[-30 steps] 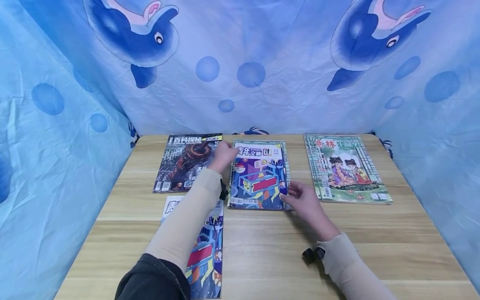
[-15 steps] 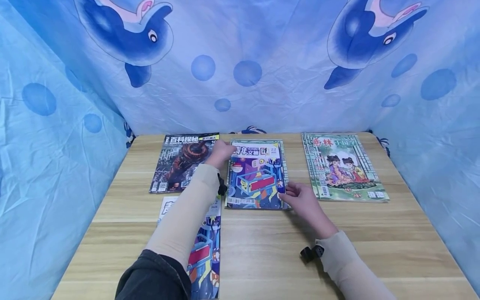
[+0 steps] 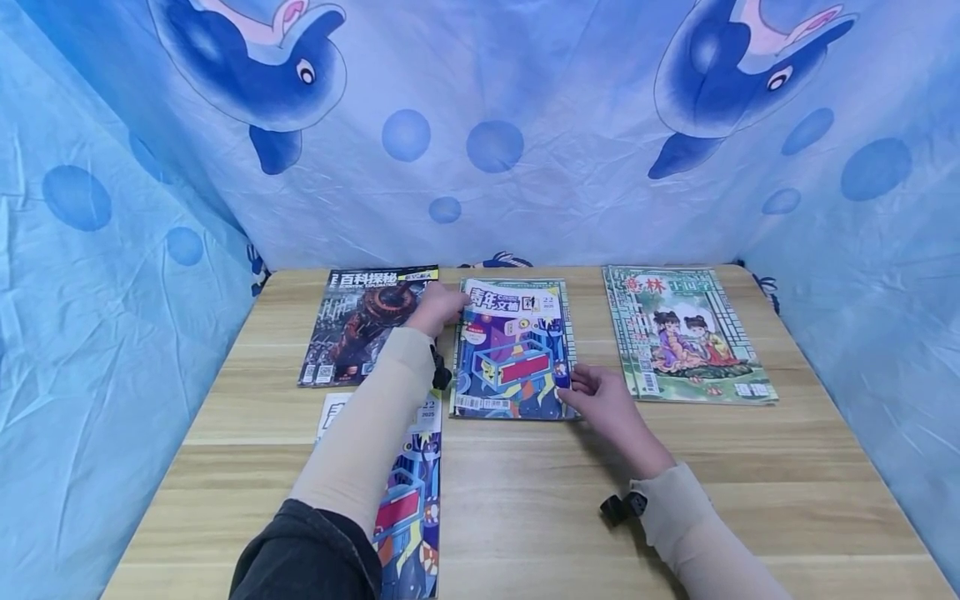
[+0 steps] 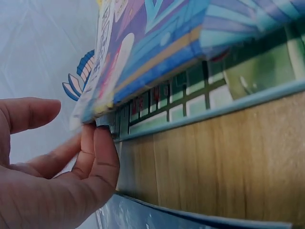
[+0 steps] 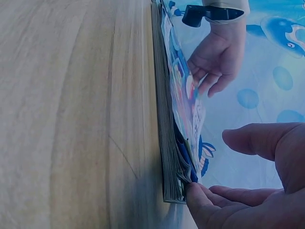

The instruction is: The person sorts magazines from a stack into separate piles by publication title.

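A purple-blue magazine (image 3: 517, 358) lies on a green-bordered magazine (image 3: 567, 321) in the middle stack. At its upper left corner is my left hand (image 3: 438, 307). In the left wrist view, the fingertips (image 4: 106, 138) touch that corner from below, the thumb stands apart, and the purple-blue cover sits slightly raised off the green one. My right hand (image 3: 606, 402) is at the stack's lower right edge. The right wrist view has its fingertips (image 5: 193, 191) against the page edges near the corner, its thumb away from the cover.
Left of the stack lies a dark science magazine (image 3: 337, 333), partly behind my left hand. Nearer, another purple-blue magazine (image 3: 408, 508) is half covered by my left forearm. A green magazine pile (image 3: 697, 342) lies at right. Blue dolphin-print cloth (image 3: 570, 217) hangs around the wooden table (image 3: 525, 500).
The head view has shifted slightly. My left hand has drawn a little left, its thumb coming off the cover, so more of the title shows. My right hand stays at the lower right edge.
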Demonstrator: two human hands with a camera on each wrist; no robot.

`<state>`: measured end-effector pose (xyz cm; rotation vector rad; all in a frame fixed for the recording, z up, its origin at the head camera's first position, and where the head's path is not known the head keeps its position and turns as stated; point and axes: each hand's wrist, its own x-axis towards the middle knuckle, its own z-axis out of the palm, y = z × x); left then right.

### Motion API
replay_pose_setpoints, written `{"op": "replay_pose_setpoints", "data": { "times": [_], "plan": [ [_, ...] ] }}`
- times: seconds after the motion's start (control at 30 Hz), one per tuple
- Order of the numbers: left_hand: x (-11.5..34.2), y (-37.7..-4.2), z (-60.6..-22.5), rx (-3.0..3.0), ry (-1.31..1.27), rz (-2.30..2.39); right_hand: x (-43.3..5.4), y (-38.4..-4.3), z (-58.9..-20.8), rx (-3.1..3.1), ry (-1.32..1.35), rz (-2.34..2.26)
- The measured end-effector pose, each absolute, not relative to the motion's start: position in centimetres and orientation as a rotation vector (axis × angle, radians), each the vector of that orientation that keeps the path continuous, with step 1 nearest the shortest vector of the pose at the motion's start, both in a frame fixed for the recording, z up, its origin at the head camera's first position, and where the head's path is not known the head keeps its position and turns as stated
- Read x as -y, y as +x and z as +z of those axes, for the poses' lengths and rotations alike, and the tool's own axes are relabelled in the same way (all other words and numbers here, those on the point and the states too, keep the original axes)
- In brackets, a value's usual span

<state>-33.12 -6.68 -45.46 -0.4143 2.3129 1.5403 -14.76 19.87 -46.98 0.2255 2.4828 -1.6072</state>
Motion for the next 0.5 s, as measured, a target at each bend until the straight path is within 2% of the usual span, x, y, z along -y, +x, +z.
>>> {"op": "replay_pose_setpoints", "data": {
  "times": [0.5],
  "plan": [
    [5.6,-32.2,-45.1,-2.342,-0.292,1.535,-19.9,-14.7,-47.0,-2.476,0.209,-1.620]
  ]
}}
